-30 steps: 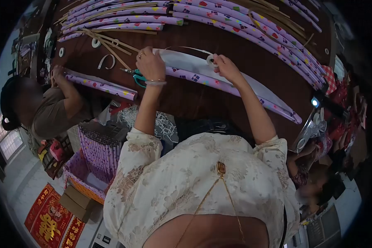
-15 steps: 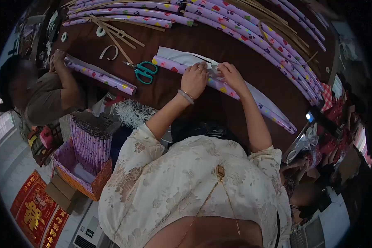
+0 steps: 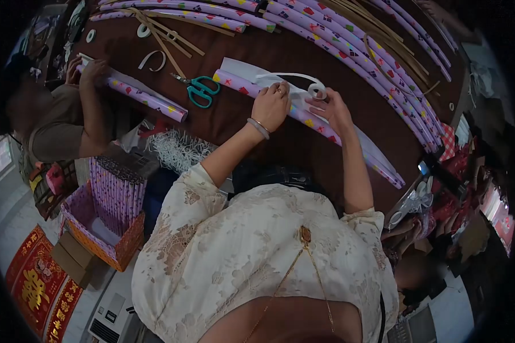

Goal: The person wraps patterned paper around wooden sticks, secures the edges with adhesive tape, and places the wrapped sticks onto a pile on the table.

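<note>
A lilac patterned wrapping paper roll lies across the table in front of me, its pale inner side showing along the far edge. My left hand presses on it with curled fingers; what lies under the fingertips is hidden. Just to the right, my right hand holds a small white roll of tape between thumb and fingers, above the paper. From the roll a white strip arches left toward my left hand. Teal-handled scissors lie left of the paper, blades pointing to the upper left.
Finished-looking lilac rolls and brown strips lie along the table's far side. At the left, a co-worker's hands handle another lilac roll. White shredded paper and an orange basket of patterned rolls stand below.
My right hand has lifted slightly and turned, bringing the tape roll and its arched strip into clear view. My left hand stays on the paper. The co-worker's hands have shifted.
</note>
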### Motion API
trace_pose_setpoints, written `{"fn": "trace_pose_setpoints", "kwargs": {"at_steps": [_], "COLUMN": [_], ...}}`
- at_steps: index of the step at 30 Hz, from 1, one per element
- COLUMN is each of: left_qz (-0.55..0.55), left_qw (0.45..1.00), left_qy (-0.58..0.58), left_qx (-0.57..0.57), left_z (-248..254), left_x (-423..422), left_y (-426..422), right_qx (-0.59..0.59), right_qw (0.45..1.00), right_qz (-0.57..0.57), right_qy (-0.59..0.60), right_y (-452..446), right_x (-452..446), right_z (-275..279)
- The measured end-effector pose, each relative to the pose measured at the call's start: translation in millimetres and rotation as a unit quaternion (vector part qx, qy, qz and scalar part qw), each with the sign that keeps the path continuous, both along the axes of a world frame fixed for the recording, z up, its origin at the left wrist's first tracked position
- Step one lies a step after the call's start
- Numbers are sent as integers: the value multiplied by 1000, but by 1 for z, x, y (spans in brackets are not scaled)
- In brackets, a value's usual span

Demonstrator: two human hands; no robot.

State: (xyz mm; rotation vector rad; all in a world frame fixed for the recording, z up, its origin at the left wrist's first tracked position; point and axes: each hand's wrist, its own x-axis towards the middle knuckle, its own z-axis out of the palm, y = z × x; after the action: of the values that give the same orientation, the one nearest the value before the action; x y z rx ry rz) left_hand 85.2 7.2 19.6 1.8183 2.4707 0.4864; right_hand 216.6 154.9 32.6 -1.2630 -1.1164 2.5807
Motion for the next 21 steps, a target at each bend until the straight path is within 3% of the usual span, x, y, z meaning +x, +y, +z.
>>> {"fn": "trace_pose_setpoints", "kwargs": {"at_steps": [4, 8, 11, 13, 14, 16, 17, 19, 20, 21], "left_qz": [4, 15, 8, -14, -29, -43, -46, -65, -73, -81], "left_qw": [1000, 998, 995, 995, 994, 992, 992, 993, 992, 991], "left_qy": [-9, -47, -88, -91, -102, -112, -112, -99, -102, -104], "left_qx": [-22, -42, -40, -26, -19, -23, -32, -29, -28, -30], "left_z": [4, -7, -6, -17, -21, -26, -27, -25, -25, -24], "left_x": [-1, 0, -8, -17, -22, -31, -33, -36, -39, -41], "left_y": [-1, 3, 3, 1, 1, 0, 2, 5, 6, 7], "right_qx": [26, 66, 71, 104, 170, 334, 393, 493, 476, 500], "right_qw": [997, 960, 889, 825, 788, 683, 603, 457, 464, 398], "right_qz": [-46, -224, -405, -530, -571, -650, -677, -638, -651, -621], "right_qy": [57, 152, 201, 167, 159, 14, -154, -375, -365, -454], "right_y": [9, 32, 33, 29, 25, 23, 25, 22, 18, 18], "right_x": [25, 119, 208, 262, 288, 333, 354, 378, 389, 402], "right_z": [14, 20, 19, 25, 26, 23, 22, 31, 27, 7]}}
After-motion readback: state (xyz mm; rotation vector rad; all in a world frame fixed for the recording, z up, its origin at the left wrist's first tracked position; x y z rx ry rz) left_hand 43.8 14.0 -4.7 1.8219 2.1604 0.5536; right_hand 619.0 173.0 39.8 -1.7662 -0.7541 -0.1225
